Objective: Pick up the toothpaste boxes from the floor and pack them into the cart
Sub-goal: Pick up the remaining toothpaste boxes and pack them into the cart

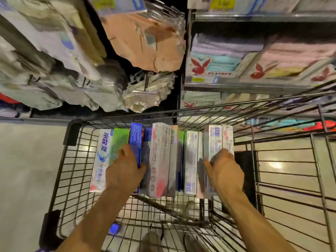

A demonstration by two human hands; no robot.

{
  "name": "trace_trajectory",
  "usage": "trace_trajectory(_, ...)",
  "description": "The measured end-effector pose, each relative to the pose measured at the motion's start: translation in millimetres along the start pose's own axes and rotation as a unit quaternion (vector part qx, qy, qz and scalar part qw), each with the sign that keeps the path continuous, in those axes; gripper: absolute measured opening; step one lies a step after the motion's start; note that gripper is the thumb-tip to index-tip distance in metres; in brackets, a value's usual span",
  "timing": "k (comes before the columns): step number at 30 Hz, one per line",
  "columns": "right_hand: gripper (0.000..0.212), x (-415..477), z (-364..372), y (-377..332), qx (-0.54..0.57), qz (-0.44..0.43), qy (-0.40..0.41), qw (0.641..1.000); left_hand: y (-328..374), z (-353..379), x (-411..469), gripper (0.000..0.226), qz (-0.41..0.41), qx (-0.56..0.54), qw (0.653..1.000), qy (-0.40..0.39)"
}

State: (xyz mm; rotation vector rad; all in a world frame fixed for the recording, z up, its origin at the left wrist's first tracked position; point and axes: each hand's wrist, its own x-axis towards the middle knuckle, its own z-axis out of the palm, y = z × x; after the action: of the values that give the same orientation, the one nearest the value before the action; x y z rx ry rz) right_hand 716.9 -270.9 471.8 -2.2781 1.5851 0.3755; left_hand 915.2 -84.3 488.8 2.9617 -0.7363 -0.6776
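Several toothpaste boxes stand side by side in a row inside the black wire cart (60, 179). My left hand (125, 170) reaches into the cart and grips a blue box (136, 137) near the row's left end, beside a white and green box (107, 153). My right hand (224, 171) holds a white box (212, 139) at the row's right end. A pink and white box (160, 157) stands between the two hands.
Store shelves (254, 86) with boxed towels rise behind and to the right of the cart. Packaged textiles (54, 60) hang at the left. Pale floor tiles (27, 170) lie on both sides. My shoes (154, 240) show beneath the cart.
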Motion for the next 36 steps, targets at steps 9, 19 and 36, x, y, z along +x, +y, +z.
trace_trajectory(9,0.049,-10,-12,-4,0.001,-0.012,0.03,0.999,0,-11,-5,0.058,0.02,-0.019,1.0,-0.006)
trace_trajectory(19,0.039,-60,-194,-21,-0.02,-0.097,0.111,0.989,32,-170,-80,0.048,0.063,0.022,0.995,0.074)
trace_trajectory(36,0.05,-289,-365,-205,-0.051,-0.541,0.164,0.823,-125,-336,-371,0.046,-0.196,0.009,0.941,0.275)
